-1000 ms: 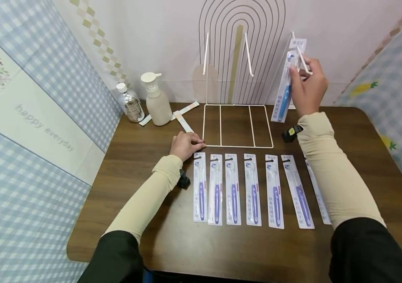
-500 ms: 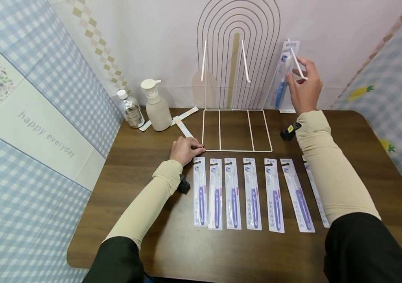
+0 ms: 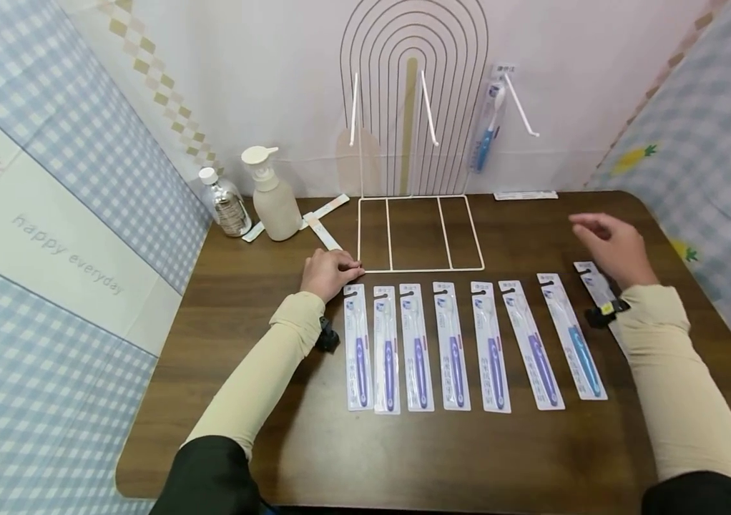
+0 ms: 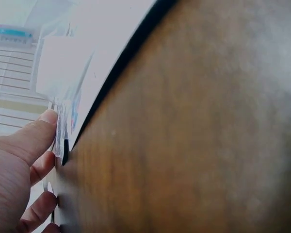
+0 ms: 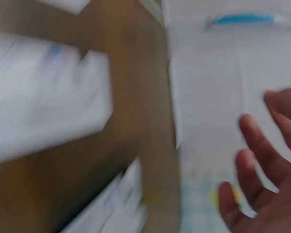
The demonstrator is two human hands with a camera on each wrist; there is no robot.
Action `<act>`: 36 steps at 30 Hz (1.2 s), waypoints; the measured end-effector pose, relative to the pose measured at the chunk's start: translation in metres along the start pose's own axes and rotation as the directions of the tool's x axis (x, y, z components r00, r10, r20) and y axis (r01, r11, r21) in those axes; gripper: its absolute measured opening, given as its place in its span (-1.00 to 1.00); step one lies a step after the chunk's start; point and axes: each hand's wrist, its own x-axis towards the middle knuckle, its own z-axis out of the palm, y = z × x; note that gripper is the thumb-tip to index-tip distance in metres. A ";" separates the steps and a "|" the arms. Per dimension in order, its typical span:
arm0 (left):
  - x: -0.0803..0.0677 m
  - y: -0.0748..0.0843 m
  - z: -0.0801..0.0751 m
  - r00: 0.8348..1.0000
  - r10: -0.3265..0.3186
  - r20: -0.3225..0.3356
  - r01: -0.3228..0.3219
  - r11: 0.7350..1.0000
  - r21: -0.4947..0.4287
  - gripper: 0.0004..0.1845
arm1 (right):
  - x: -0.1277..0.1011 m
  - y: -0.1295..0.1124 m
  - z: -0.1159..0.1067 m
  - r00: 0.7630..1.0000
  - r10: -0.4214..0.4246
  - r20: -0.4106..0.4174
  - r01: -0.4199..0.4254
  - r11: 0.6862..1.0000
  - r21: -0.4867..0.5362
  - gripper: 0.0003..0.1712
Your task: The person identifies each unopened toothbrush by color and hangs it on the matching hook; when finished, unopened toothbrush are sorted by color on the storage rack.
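Observation:
At the front left corner of a white wire display rack [image 3: 420, 270], my left hand [image 3: 327, 274] pinches the wire between thumb and fingers. In the left wrist view its thumb [image 4: 39, 128] lies against the rim. A packaged blue toothbrush [image 3: 486, 139] hangs on the rack's right hook [image 3: 521, 105]; the other two hooks carry nothing. Over the table's right side, my right hand [image 3: 616, 247] holds nothing, its fingers [image 5: 257, 141] loosely bent and spread. Below it lies a packaged toothbrush [image 3: 594, 282], partly hidden by the wrist. Beside that is a blue-handled one [image 3: 574, 343].
Several purple-handled toothbrush packs [image 3: 455, 350] lie in a row before the rack. A pump bottle [image 3: 275, 204] and a silver bottle [image 3: 227, 207] stand at the back left, near paper strips [image 3: 323, 230]. A white strip [image 3: 525, 195] lies at the back edge by the wall.
My right hand has let go of the blue toothbrush pack, now hanging on the right hook, and moved right and toward me. The left hand stays at the rack corner.

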 end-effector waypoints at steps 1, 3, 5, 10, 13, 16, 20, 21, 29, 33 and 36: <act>0.000 -0.001 -0.001 1.000 0.000 -0.005 0.000 1.000 0.001 -0.79 | -0.007 0.010 -0.004 0.998 0.017 0.058 -0.015 0.999 -0.035 -0.45; 0.001 -0.003 -0.002 1.000 0.002 -0.008 -0.002 1.000 0.002 -0.79 | -0.019 0.029 -0.013 0.984 0.058 0.168 -0.042 0.994 -0.097 -0.39; 0.001 -0.004 -0.004 1.000 0.007 -0.011 -0.007 1.000 0.005 -0.78 | -0.027 0.043 -0.020 0.963 0.091 0.255 -0.052 0.986 -0.158 -0.35; 0.002 -0.005 -0.010 1.000 0.006 -0.019 -0.006 1.000 0.004 -0.78 | -0.036 0.063 -0.028 0.921 0.118 0.371 -0.031 0.972 -0.233 -0.28; 0.002 -0.007 -0.013 1.000 -0.002 -0.019 0.002 1.000 -0.002 -0.78 | -0.034 0.070 -0.027 0.915 0.107 0.389 -0.017 0.973 -0.228 -0.29; 0.001 -0.008 -0.012 1.000 0.003 -0.021 -0.003 1.000 -0.001 -0.79 | -0.033 0.075 -0.026 0.919 0.103 0.380 -0.012 0.972 -0.236 -0.31; 0.001 -0.008 -0.009 1.000 0.007 -0.019 -0.007 1.000 0.002 -0.79 | -0.033 0.078 -0.028 0.925 0.098 0.368 0.002 0.965 -0.263 -0.34; 0.000 -0.008 -0.008 1.000 0.004 -0.015 -0.004 1.000 0.000 -0.79 | -0.034 0.078 -0.028 0.927 0.094 0.363 0.005 0.965 -0.262 -0.35; 0.000 -0.005 -0.007 1.000 -0.010 -0.006 0.010 1.000 -0.017 -0.79 | -0.035 0.060 -0.030 0.978 -0.008 0.208 0.042 0.987 -0.155 -0.46; 0.001 -0.004 -0.005 1.000 0.004 0.000 -0.004 1.000 -0.006 -0.79 | -0.030 0.025 -0.032 0.991 -0.136 0.007 0.136 0.989 -0.052 -0.51; 0.002 -0.003 -0.003 1.000 0.006 0.009 -0.006 1.000 -0.003 -0.78 | -0.026 -0.017 -0.032 0.963 -0.219 -0.156 0.222 0.975 0.003 -0.51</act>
